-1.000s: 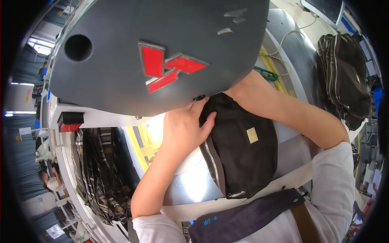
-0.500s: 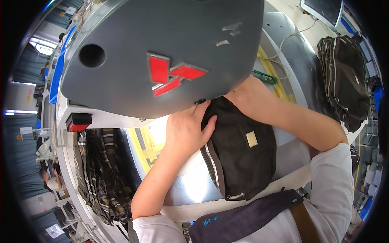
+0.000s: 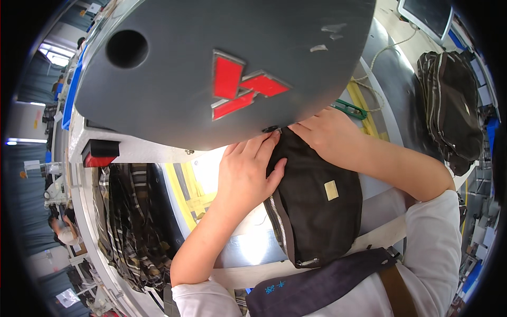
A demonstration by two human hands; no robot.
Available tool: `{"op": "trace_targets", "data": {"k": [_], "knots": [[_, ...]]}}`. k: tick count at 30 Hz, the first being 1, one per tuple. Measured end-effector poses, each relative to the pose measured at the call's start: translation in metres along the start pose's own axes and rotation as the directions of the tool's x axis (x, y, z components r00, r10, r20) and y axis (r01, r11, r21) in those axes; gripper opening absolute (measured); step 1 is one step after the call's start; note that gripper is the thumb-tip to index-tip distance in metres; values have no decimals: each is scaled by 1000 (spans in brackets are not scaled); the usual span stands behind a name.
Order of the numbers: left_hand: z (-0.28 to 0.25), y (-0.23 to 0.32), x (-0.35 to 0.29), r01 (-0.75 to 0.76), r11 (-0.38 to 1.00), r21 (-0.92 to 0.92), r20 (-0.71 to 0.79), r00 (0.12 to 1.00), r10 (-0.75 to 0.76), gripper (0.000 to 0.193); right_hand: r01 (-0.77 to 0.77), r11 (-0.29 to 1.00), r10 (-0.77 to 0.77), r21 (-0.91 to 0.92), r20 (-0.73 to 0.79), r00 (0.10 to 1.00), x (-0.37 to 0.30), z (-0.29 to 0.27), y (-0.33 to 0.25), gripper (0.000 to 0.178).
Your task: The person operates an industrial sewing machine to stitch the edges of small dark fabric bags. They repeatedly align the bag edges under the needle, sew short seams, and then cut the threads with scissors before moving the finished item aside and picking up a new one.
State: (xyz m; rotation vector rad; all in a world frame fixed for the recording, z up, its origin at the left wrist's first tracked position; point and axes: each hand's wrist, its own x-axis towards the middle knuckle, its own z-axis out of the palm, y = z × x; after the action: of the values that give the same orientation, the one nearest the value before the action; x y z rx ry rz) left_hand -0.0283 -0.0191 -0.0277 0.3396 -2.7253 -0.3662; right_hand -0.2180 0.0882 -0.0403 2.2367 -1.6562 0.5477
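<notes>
A black fabric bag [image 3: 338, 216] with zips and a small pale label patch lies lengthwise in front of me. Its far end goes under the grey head of a sewing machine [image 3: 174, 100]. My left hand [image 3: 247, 170] grips the bag's far left edge, fingers pressed together at the tips and thumb apart on the cloth. Across from it, my right hand [image 3: 328, 132] has its fingers bent onto the far right edge, close under the head. The needle area is hidden. Beside the right hand are green thread snips [image 3: 350, 109].
Several dark zipped bags [image 3: 454, 111] are stacked at the far right. Plaid fabric [image 3: 134, 227] hangs in a pile at the left. Yellow tape [image 3: 182, 190] marks the metal work surface. A screen [image 3: 428, 18] stands at the back right. Another person [image 3: 64, 230] sits at far left.
My right hand has drawn back slightly, with more of its fingers showing from behind the machine head. The bag's left zip has turned more into view. My left hand stays at the bag's edge.
</notes>
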Motion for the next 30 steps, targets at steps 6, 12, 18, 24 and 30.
{"op": "trace_targets", "data": {"k": [6,12,18,24,30], "knots": [[-1,-1,2,-18,1000,0,-15,1000,18,43,2,999,-2,-39,-1,1000,1,-2,-1,31],[-1,-1,4,-23,1000,6,-13,1000,23,42,-18,999,19,-30,37,999,3,0,0,29],[-1,-1,4,-27,1000,-5,-31,999,26,40,-3,1000,3,-27,-23,1000,1,2,0,26],[-2,-7,11,61,998,8,41,997,-62,39,-26,998,30,-54,61,998,8,7,10,23],[1,-10,10,30,1000,9,6,1000,-30,37,0,999,0,-44,5,1000,7,8,12,23]]}}
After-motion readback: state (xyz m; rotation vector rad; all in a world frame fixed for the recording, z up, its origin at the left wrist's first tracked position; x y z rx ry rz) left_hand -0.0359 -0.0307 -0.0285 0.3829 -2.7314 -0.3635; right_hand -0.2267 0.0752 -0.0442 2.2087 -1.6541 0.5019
